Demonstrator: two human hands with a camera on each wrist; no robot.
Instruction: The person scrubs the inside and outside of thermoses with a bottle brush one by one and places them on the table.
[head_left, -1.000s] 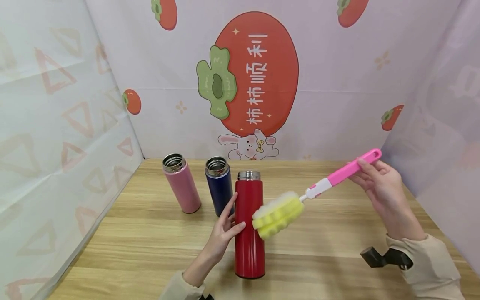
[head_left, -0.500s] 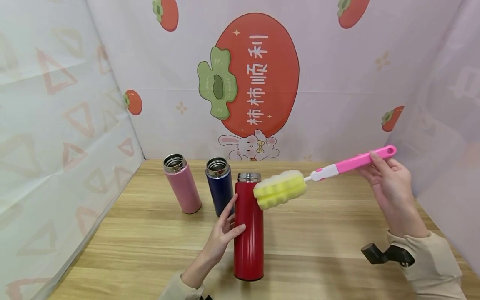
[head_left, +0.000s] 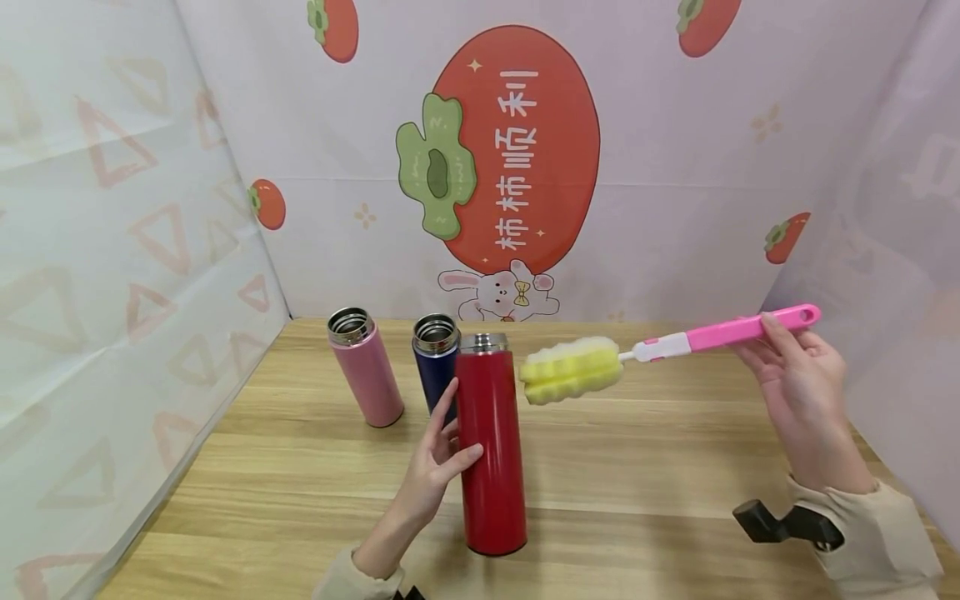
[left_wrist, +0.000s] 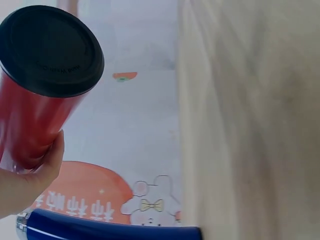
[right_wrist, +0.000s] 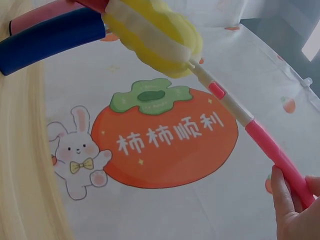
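My left hand (head_left: 429, 477) grips a tall red thermos bottle (head_left: 491, 454) with a bare steel mouth. The bottle leans a little to the left, and in the left wrist view its black base (left_wrist: 50, 52) is exposed, off the table. With thumb and fingers my right hand (head_left: 806, 379) holds the pink handle (head_left: 727, 333) of a bottle brush. The brush's yellow and white sponge head (head_left: 573, 371) hangs just right of the red bottle's upper part, outside the mouth. In the right wrist view the sponge (right_wrist: 155, 37) partly covers the red bottle.
Behind the left hand stand a pink bottle (head_left: 367, 371) and a dark blue bottle (head_left: 435, 367), both upright and lidless; the red one partly hides the blue one. Wood-grain tabletop (head_left: 637, 500) stretches out below. Printed cloth (head_left: 675, 167) hangs at the back and both sides.
The brush has risen and shifted right with my right hand, so its sponge no longer overlaps the red bottle. My left hand has tilted that bottle's top leftward and raised it slightly.
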